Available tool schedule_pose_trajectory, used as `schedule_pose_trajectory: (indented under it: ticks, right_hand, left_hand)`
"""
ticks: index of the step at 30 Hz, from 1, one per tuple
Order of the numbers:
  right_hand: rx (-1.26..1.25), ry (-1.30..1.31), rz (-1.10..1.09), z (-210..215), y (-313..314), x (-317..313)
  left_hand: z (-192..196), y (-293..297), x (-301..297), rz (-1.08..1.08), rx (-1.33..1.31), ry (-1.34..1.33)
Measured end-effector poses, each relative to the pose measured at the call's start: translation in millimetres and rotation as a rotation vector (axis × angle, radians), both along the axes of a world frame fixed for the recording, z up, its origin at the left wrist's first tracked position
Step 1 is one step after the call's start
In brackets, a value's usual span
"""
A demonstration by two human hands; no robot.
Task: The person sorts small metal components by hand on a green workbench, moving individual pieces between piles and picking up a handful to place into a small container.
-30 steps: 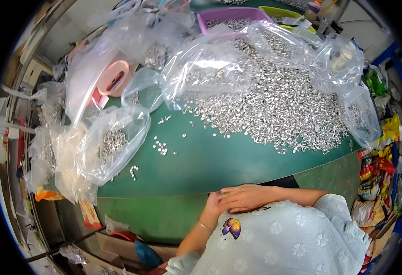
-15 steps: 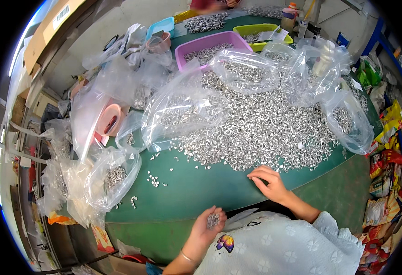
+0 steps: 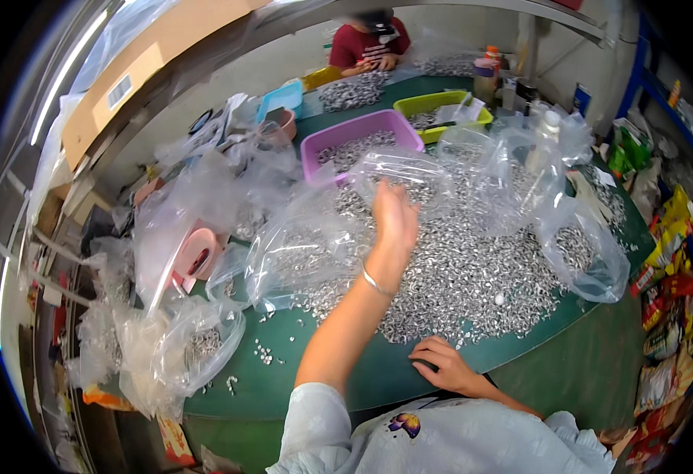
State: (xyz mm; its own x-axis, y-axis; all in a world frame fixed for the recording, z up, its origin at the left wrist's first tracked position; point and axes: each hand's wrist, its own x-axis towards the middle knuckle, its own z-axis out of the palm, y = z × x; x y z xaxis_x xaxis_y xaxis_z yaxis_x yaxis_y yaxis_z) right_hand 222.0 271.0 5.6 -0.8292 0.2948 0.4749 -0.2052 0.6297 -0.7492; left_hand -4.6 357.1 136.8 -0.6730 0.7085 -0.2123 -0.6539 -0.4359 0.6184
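Green bench (image 3: 338, 379) mid-sort: left hand (image 3: 395, 217), fingers loosely together, over clear bag (image 3: 315, 245); right hand (image 3: 441, 365) flat at near edge beside metal parts (image 3: 473, 268); next likely needs a careful drop into the bag.

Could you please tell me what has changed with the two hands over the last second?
The left hand rose from near the body, where it held some small metal parts, and reached forward over the pile of metal parts toward the clear plastic bag. The right hand drew back to the table edge. Pile and bags stayed.

left hand (image 3: 395, 215) palm: hidden | small metal parts (image 3: 473, 268): too small to tell
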Motion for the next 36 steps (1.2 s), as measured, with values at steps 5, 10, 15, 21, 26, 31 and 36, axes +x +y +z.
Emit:
schedule_pose_trajectory:
  ticks: [5,10,15,21,26,31,36]
  right_hand:
    - [-0.026,0.005,-0.018,3,-5,0]
    - [-0.015,0.0,-0.015,5,-8,2]
    - [-0.013,-0.012,-0.011,1,-8,1]
    - [0.007,-0.012,-0.033,-3,-8,0]
    - [0.028,-0.037,-0.083,-2,-6,1]
    - [0.037,-0.051,-0.075,4,-9,1]
    - [0.023,-0.03,-0.07,-7,-8,3]
  left_hand:
    - [-29,-94,35,-0.246,0.062,0.295]
    - [-17,-207,21,-0.201,-0.315,0.658]
    - [14,-292,-102,0.618,-0.67,1.191]
    - [-27,-330,-274,0.613,-1.631,1.724]
    - [-39,-314,-297,0.287,-2.055,1.774]
    - [-43,-328,-315,0.585,-1.922,1.621]
    - [1,-336,-291,0.766,-1.747,1.558]
